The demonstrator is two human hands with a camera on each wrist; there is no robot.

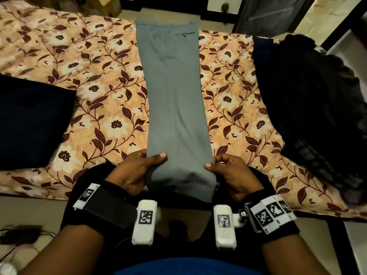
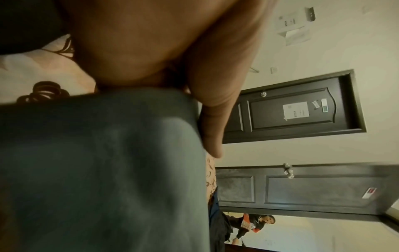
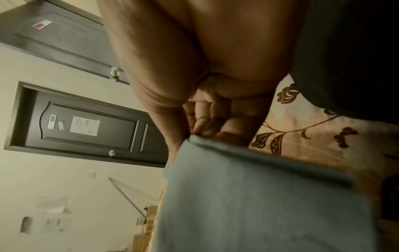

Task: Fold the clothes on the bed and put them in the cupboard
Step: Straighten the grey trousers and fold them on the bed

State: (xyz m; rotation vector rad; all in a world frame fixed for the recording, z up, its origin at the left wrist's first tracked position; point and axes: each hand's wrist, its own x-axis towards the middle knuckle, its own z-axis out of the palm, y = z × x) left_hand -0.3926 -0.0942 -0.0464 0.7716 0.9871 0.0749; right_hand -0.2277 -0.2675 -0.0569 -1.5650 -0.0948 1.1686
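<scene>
Now grey trousers point(image 1: 174, 100) between both hands.

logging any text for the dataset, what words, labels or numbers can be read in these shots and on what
No readable words or numbers in any view.
Wrist bands: square black-and-white marker codes only, no letters.
White sheet on the dark door: print too blurred to read.
Red and white sticker on the nearer door: too small and blurred.
Grey trousers: no label visible.

Grey trousers point(image 1: 174, 96) lie on a peach bedsheet point(image 1: 95, 76) patterned with cream flowers and maroon leaves; black clothes point(image 1: 309, 100) sit at its right edge.
</scene>
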